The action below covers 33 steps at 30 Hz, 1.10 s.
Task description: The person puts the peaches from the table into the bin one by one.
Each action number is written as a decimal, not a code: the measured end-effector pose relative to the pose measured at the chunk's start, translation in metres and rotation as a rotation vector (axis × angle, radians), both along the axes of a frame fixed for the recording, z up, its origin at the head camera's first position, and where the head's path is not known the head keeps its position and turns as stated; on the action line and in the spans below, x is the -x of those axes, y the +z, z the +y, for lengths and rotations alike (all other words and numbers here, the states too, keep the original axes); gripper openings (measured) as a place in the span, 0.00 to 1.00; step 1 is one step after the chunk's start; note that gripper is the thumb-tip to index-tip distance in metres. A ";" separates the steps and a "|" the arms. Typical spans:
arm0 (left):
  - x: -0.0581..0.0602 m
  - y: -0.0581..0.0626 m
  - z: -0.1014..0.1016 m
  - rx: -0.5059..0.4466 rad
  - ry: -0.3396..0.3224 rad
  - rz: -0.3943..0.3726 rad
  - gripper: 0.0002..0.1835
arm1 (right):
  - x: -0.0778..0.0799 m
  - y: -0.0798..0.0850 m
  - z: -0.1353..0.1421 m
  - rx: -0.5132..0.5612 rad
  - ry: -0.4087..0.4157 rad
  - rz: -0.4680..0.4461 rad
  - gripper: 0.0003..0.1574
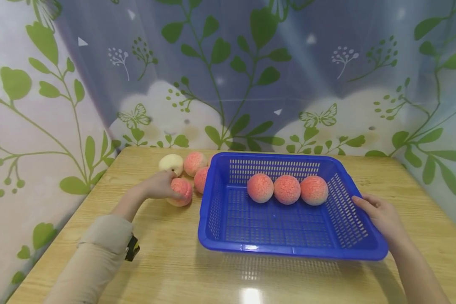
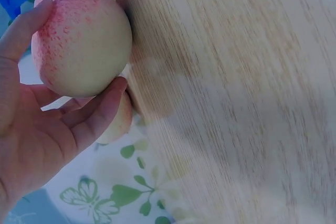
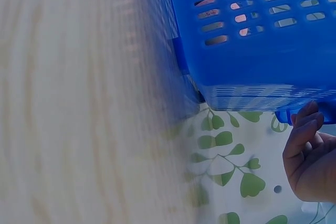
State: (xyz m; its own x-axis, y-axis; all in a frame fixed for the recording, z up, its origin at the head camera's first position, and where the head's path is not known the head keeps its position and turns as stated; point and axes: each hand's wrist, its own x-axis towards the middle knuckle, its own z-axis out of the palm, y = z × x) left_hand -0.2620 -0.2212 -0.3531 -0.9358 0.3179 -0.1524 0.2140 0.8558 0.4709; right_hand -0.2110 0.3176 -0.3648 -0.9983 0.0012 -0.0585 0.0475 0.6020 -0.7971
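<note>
My left hand (image 1: 159, 185) grips a pink and cream peach (image 1: 184, 191) to the left of the basket. In the left wrist view, thumb and fingers curl round the sides of this peach (image 2: 86, 43). A blue plastic basket (image 1: 296, 252) holds three pink peaches (image 1: 287, 189) in a row. At the basket's right side, my right hand (image 1: 381, 215) holds the rim, thumb on top. The right wrist view has the fingers of that hand (image 3: 310, 156) bent under the rim.
Beyond the left hand lie a pale cream peach (image 1: 171, 162) and a pink peach (image 1: 195, 162). Another pink peach (image 1: 201, 180) is partly hidden by the basket's left rim. A leaf-patterned curtain (image 1: 228, 84) hangs behind the wooden table (image 1: 167, 257).
</note>
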 end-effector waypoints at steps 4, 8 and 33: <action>0.001 0.004 -0.003 -0.023 -0.003 -0.023 0.32 | 0.001 0.001 0.000 0.004 -0.002 -0.005 0.44; 0.002 0.004 -0.004 0.005 0.000 0.028 0.27 | 0.001 0.001 0.000 -0.003 -0.002 -0.012 0.45; -0.007 0.006 0.011 0.356 0.036 0.130 0.34 | -0.001 0.001 -0.001 0.032 0.003 -0.019 0.43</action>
State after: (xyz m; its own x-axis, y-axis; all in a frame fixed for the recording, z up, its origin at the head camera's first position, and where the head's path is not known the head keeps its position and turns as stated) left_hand -0.2551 -0.2099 -0.3468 -0.9641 0.2333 -0.1266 0.2195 0.9689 0.1140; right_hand -0.2100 0.3165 -0.3639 -0.9970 -0.0043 -0.0771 0.0605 0.5767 -0.8147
